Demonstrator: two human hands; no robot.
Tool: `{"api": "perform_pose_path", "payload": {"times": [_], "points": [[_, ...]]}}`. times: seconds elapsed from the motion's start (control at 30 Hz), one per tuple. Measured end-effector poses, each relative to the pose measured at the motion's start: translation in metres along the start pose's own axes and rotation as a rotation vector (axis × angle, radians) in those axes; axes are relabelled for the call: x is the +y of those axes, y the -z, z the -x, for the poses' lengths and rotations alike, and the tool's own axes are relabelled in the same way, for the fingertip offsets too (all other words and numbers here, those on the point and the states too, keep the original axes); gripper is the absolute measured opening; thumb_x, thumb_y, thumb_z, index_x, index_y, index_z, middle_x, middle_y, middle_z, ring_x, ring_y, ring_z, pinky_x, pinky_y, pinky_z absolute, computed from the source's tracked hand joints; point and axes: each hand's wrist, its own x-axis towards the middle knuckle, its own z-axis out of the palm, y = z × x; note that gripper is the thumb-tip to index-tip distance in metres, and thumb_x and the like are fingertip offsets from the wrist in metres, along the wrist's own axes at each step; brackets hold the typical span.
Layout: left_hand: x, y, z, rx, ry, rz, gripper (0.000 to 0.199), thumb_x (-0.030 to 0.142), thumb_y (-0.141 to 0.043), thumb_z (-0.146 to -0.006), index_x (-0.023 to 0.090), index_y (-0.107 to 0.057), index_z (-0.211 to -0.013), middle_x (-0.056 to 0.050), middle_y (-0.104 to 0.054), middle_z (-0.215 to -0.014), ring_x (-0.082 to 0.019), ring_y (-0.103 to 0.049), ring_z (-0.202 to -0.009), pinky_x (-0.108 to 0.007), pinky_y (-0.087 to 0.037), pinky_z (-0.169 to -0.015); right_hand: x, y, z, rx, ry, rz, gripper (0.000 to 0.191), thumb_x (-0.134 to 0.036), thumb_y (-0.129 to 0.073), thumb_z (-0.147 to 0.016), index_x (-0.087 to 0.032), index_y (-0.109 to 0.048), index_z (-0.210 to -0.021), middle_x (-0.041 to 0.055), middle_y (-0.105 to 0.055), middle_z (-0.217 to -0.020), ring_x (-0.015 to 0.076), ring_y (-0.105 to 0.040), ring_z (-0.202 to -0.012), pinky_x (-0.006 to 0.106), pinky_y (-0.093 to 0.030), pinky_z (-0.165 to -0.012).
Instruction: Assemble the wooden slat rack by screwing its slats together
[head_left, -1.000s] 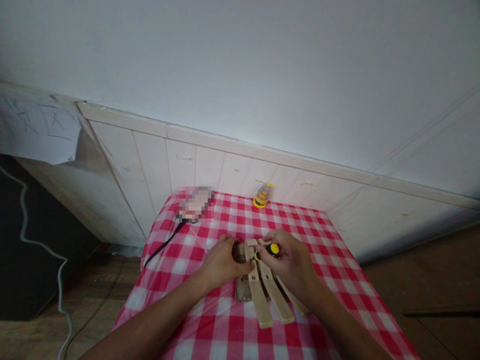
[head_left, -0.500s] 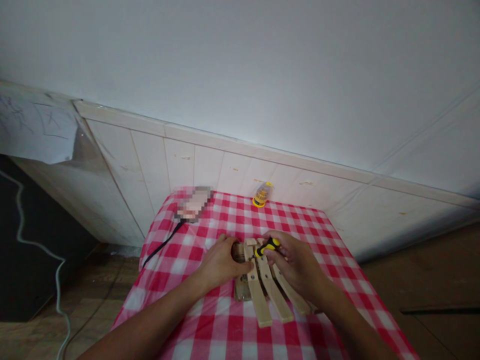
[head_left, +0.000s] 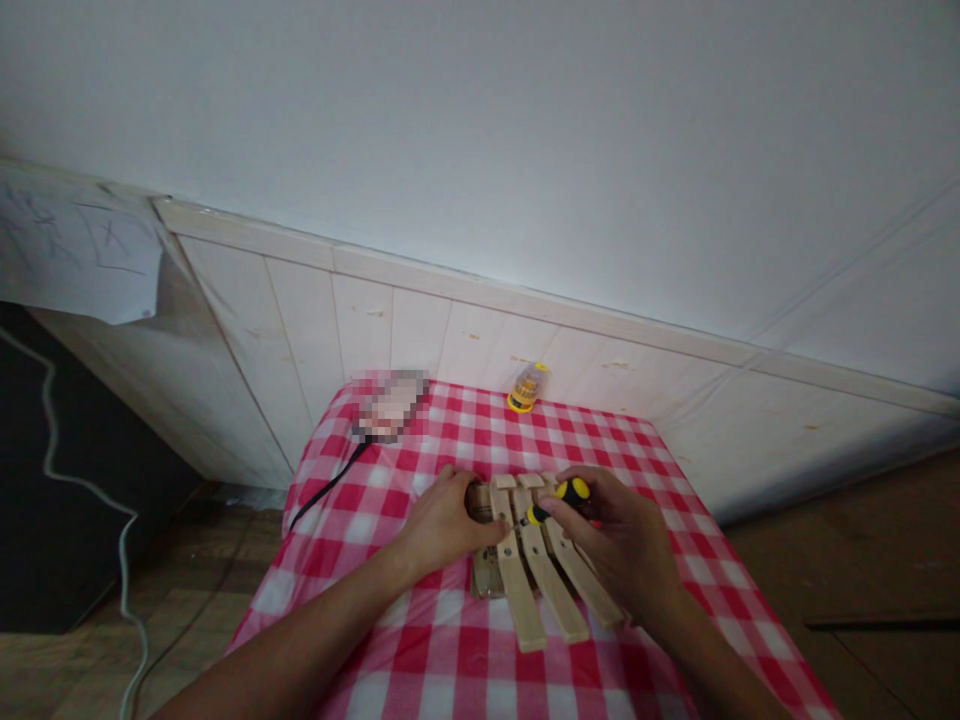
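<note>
My right hand [head_left: 626, 535] grips a yellow-and-black screwdriver [head_left: 572, 492]. Its shaft slants down to the left, with the tip close to a screw area on the leftmost slat, beside my left thumb; whether it touches a screw I cannot tell. Several pale wooden slats [head_left: 559, 605] fan out toward me, with small metal screws or holes in them. They lie over a darker, brownish block [head_left: 487, 578], partly covered. My left hand [head_left: 442, 525] is closed round the left side of this wooden piece, thumb on top and fingers behind it, mostly hidden.
A red-and-white checked cloth [head_left: 420, 650] covers the table. At its back edge stands a clear container with a yellow base [head_left: 529, 388]. A blurred-out object [head_left: 394, 405] with a black strap [head_left: 330, 487] lies back left. The panelled wall [head_left: 420, 330] borders the table.
My right hand and the screwdriver have moved a little to the right, uncovering more of the slats' far ends. The left hand keeps its hold on the wooden piece.
</note>
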Motion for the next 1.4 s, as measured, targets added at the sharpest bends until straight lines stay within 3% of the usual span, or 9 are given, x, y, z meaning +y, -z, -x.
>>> {"api": "perform_pose_path", "payload": {"times": [0.47,0.6,0.77,0.9,1.0,1.07,1.13,1.23,1.4], "points": [[0.002,0.002,0.002,-0.004,0.012,0.007,0.064,0.054,-0.080,-0.073,0.017,-0.071,-0.124,-0.011,-0.071,-0.120,-0.029,-0.072,-0.106,-0.034,-0.054,-0.080,-0.001,-0.001,0.020,-0.038,0.124,0.039,0.014,-0.034,-0.077,-0.091,-0.025,-0.073,-0.101,0.0023,-0.080,-0.079,0.0191,-0.075,-0.060,0.026,-0.060,-0.052],[0.001,0.002,0.001,-0.011,0.002,0.005,0.061,0.053,-0.080,-0.073,0.017,-0.071,-0.121,-0.011,-0.070,-0.118,-0.028,-0.071,-0.103,-0.034,-0.053,-0.079,-0.006,-0.003,0.021,-0.032,0.269,0.024,0.014,-0.024,-0.076,-0.092,-0.026,-0.071,-0.104,0.0036,-0.081,-0.087,0.0208,-0.079,-0.070,0.028,-0.065,-0.063],[-0.001,0.001,0.001,-0.006,-0.002,0.017,0.064,0.053,-0.081,-0.073,0.016,-0.070,-0.124,-0.011,-0.070,-0.120,-0.028,-0.071,-0.104,-0.034,-0.053,-0.082,-0.013,0.003,0.019,-0.112,0.445,-0.034,0.028,-0.012,-0.066,-0.096,-0.028,-0.070,-0.118,0.0073,-0.083,-0.108,0.0225,-0.082,-0.098,0.032,-0.068,-0.087],[0.000,0.000,0.002,0.001,-0.005,0.026,0.063,0.053,-0.080,-0.073,0.016,-0.070,-0.124,-0.010,-0.070,-0.118,-0.028,-0.071,-0.102,-0.034,-0.053,-0.082,-0.017,0.016,0.019,-0.232,0.424,0.008,0.040,-0.009,-0.057,-0.098,-0.027,-0.066,-0.132,0.0092,-0.082,-0.121,0.0220,-0.080,-0.107,0.032,-0.066,-0.092],[-0.001,0.000,0.001,0.007,-0.010,0.027,0.065,0.052,-0.081,-0.072,0.016,-0.070,-0.125,-0.011,-0.070,-0.120,-0.027,-0.071,-0.102,-0.034,-0.053,-0.082,-0.016,0.016,0.020,-0.173,0.406,0.058,0.025,-0.014,-0.061,-0.098,-0.025,-0.068,-0.119,0.0052,-0.083,-0.097,0.0187,-0.081,-0.081,0.026,-0.066,-0.072],[-0.001,0.000,0.000,0.004,-0.009,0.020,0.064,0.051,-0.081,-0.072,0.016,-0.070,-0.124,-0.011,-0.070,-0.120,-0.028,-0.071,-0.103,-0.034,-0.052,-0.082,-0.013,0.010,0.020,-0.072,0.359,0.092,0.009,-0.018,-0.069,-0.095,-0.023,-0.066,-0.102,0.0007,-0.076,-0.076,0.0161,-0.073,-0.060,0.023,-0.059,-0.055],[-0.001,0.000,0.000,-0.002,-0.004,0.012,0.063,0.050,-0.082,-0.071,0.016,-0.071,-0.123,-0.011,-0.070,-0.119,-0.028,-0.071,-0.105,-0.034,-0.052,-0.081,-0.011,0.002,0.020,0.009,0.313,0.100,0.014,-0.020,-0.074,-0.089,-0.024,-0.061,-0.088,-0.0027,-0.067,-0.066,0.0137,-0.064,-0.049,0.021,-0.051,-0.045],[0.001,0.001,0.001,-0.009,-0.001,0.007,0.063,0.049,-0.082,-0.070,0.016,-0.071,-0.122,-0.011,-0.070,-0.116,-0.028,-0.070,-0.104,-0.034,-0.051,-0.079,-0.009,-0.008,0.018,0.025,0.271,0.058,0.015,-0.016,-0.074,-0.084,-0.024,-0.061,-0.085,0.0001,-0.070,-0.073,0.0157,-0.067,-0.058,0.023,-0.053,-0.051],[0.001,0.001,0.001,0.000,-0.005,0.010,0.063,0.050,-0.081,-0.071,0.015,-0.072,-0.123,-0.011,-0.069,-0.116,-0.028,-0.071,-0.101,-0.035,-0.051,-0.079,-0.012,-0.009,0.015,-0.100,0.191,-0.134,0.012,-0.014,-0.070,-0.088,-0.025,-0.069,-0.092,0.0006,-0.076,-0.081,0.0169,-0.074,-0.070,0.024,-0.058,-0.063]]}}
